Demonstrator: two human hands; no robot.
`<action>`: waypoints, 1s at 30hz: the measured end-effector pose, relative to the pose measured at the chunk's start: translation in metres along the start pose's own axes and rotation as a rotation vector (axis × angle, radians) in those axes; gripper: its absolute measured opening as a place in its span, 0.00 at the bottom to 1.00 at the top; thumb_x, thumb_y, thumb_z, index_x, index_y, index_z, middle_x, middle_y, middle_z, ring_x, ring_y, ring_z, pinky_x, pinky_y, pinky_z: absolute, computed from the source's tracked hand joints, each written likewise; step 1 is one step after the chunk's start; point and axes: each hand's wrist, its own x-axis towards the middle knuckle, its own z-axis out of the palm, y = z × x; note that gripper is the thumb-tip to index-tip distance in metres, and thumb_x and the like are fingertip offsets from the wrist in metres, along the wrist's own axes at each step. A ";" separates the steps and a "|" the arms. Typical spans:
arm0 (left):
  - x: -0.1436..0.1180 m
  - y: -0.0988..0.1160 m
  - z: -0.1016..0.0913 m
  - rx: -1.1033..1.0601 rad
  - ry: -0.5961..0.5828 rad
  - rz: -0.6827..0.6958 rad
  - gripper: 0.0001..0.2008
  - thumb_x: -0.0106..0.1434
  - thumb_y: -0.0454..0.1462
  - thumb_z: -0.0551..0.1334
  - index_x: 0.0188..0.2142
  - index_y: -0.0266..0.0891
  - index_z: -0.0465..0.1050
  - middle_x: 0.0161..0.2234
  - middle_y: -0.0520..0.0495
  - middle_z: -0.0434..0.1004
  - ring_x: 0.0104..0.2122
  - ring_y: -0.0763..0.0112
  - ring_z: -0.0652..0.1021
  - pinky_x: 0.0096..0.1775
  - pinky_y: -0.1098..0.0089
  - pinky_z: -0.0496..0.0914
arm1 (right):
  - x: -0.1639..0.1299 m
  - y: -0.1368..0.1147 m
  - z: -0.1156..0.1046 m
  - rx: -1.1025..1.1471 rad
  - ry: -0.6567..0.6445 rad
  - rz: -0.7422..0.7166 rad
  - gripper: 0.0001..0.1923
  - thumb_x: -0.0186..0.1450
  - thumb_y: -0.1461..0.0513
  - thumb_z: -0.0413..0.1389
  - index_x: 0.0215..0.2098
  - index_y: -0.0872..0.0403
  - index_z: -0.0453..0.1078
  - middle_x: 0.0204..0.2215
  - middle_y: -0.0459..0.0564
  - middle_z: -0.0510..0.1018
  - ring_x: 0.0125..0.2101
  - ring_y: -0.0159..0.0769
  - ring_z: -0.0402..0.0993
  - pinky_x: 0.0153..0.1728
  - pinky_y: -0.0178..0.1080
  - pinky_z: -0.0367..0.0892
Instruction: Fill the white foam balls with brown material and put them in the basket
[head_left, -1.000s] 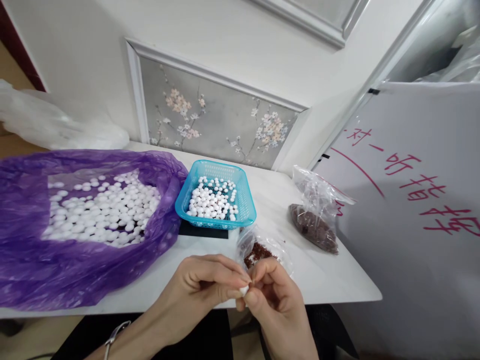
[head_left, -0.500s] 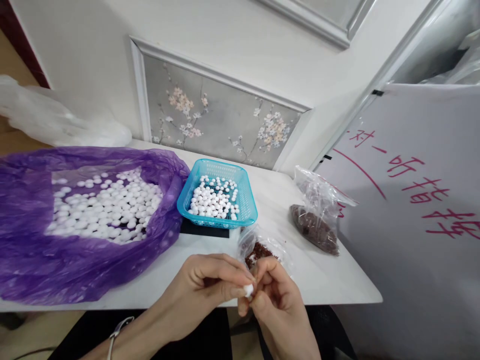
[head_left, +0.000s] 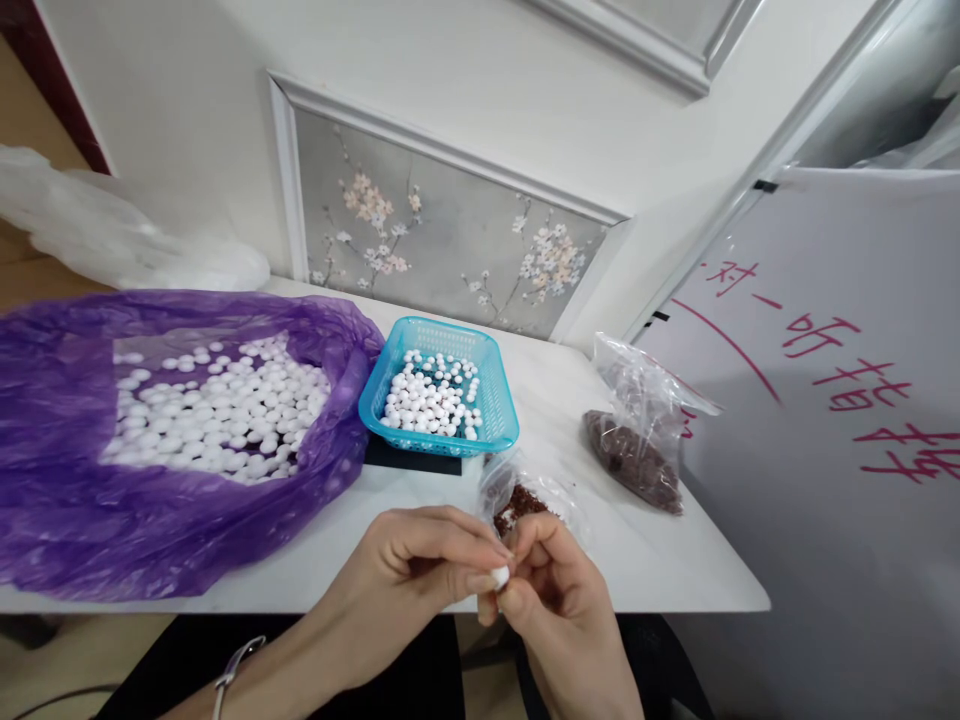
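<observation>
Left hand (head_left: pixel 416 575) pinches white ball (head_left: pixel 500 577) between fingers, near front edge of surface (head_left: pixel 675 570). Right hand (head_left: pixel 566 610) has fingers bent close at ball; cannot tell its grip. Clear bag (head_left: pixel 495 483) just behind.

The ball (head_left: pixel 500 577) is white, the bag (head_left: pixel 157 525) purple, the panel (head_left: pixel 457 240) grey with pale blossoms.

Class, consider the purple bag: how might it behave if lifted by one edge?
The purple bag would probably sag and fold, since its thin film looks crumpled. The white balls inside would likely roll, being rounded and loose.
</observation>
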 end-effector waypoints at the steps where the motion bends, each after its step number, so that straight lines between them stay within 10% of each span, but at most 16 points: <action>1: 0.000 0.000 0.000 -0.007 0.001 -0.003 0.10 0.59 0.29 0.67 0.33 0.47 0.85 0.33 0.49 0.81 0.26 0.75 0.78 0.32 0.74 0.75 | 0.000 0.000 0.001 0.003 0.002 -0.002 0.10 0.61 0.61 0.66 0.32 0.53 0.67 0.24 0.40 0.75 0.25 0.24 0.73 0.29 0.27 0.67; 14: -0.001 -0.001 0.002 0.015 0.039 0.013 0.07 0.59 0.31 0.68 0.30 0.43 0.85 0.31 0.48 0.79 0.24 0.73 0.77 0.32 0.68 0.75 | 0.000 0.000 0.014 0.004 0.103 0.017 0.11 0.63 0.58 0.64 0.32 0.54 0.67 0.24 0.40 0.71 0.23 0.24 0.68 0.26 0.28 0.64; 30: -0.003 -0.003 -0.006 -0.535 0.158 -0.213 0.09 0.52 0.37 0.74 0.31 0.36 0.81 0.31 0.49 0.79 0.30 0.77 0.77 0.36 0.78 0.74 | -0.003 0.001 0.030 -0.176 0.239 -0.075 0.10 0.63 0.55 0.63 0.37 0.52 0.70 0.25 0.41 0.73 0.23 0.27 0.73 0.28 0.32 0.71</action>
